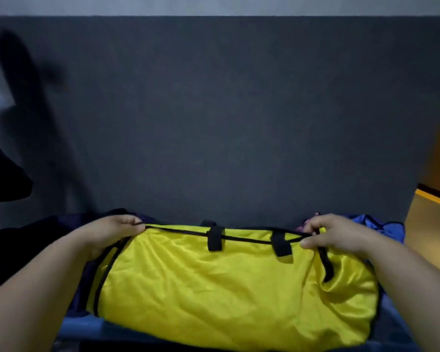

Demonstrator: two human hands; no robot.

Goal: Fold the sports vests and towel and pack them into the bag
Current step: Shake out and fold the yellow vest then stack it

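A yellow mesh sports vest (226,288) with black trim lies spread across the near edge of the surface. Two short black straps cross its far edge. My left hand (112,233) pinches the vest's far left corner. My right hand (333,235) pinches its far right corner, fingers curled round the black trim. Blue fabric (381,226) and a bit of pink-purple cloth (306,224) show behind my right hand. Dark navy fabric (36,240) lies under and left of my left arm. I cannot tell which of these is the bag or the towel.
A dark grey panel (226,110) stands upright right behind the vest. A black object (3,174) juts in at the left edge. A brown floor with a yellow stripe (434,199) shows at the right.
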